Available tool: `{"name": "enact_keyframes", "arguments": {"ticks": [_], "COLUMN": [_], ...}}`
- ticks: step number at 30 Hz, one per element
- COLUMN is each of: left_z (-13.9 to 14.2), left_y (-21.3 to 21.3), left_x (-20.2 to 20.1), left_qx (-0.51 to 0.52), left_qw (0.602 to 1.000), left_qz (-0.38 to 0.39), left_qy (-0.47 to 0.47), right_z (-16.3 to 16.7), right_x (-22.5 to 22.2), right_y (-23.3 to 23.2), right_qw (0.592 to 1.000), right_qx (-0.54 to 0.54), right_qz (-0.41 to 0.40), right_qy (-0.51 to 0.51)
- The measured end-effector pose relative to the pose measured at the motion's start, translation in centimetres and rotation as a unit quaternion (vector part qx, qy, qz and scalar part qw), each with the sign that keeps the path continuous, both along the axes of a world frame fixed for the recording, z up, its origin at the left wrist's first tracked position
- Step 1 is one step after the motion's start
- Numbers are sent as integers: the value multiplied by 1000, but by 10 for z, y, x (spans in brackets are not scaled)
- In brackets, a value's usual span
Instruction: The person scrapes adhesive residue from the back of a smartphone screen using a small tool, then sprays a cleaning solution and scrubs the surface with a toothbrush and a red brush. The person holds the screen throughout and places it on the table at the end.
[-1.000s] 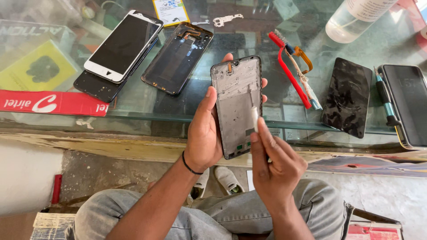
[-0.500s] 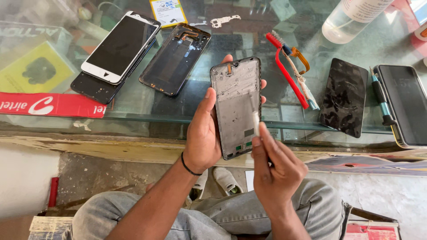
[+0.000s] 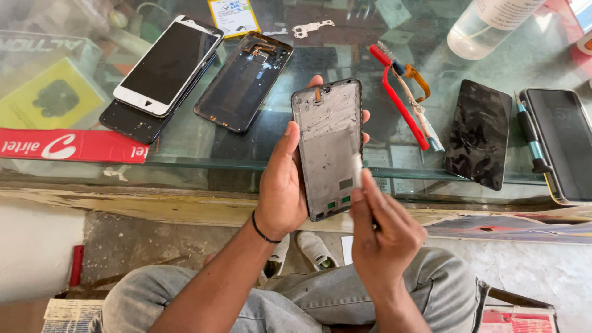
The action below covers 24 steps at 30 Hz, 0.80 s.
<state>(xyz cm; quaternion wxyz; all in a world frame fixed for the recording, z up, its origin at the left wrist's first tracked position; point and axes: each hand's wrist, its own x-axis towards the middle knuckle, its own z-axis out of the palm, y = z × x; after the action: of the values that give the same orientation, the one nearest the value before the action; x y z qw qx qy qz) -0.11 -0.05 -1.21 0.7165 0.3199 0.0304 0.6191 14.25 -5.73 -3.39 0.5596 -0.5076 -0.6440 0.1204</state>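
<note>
Your left hand (image 3: 285, 185) gripped the phone frame (image 3: 328, 148) upright, fingers wrapped round it; your right hand (image 3: 382, 231) pinched a white tool (image 3: 356, 168) against it.

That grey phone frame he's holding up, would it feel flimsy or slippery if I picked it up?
The phone frame is a thin, gutted shell, so it is probably light and may flex a little. The left hand grips it by its long edges alone, which suggests it holds its shape. Its dull, rough-looking inner face seems unlikely to be slippery.
</note>
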Motion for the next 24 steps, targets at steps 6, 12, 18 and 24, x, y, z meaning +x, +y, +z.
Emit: {"name": "enact_keyframes", "arguments": {"ticks": [6, 12, 18, 24], "left_z": [0, 0, -3, -2], "left_y": [1, 0, 1, 0], "left_x": [0, 1, 0, 1], "left_qx": [-6, 6, 9, 11], "left_qw": [1000, 1000, 1000, 1000], "left_qz": [11, 9, 1, 16], "left_qy": [8, 1, 5, 16], "right_z": [5, 9, 2, 14], "right_x": [-4, -5, -1, -7], "right_y": [1, 2, 4, 10], "right_qw": [999, 998, 999, 999], "right_qx": [-8, 22, 12, 29], "right_qz": [22, 40, 29, 25], "right_qy": [-48, -43, -38, 1]}}
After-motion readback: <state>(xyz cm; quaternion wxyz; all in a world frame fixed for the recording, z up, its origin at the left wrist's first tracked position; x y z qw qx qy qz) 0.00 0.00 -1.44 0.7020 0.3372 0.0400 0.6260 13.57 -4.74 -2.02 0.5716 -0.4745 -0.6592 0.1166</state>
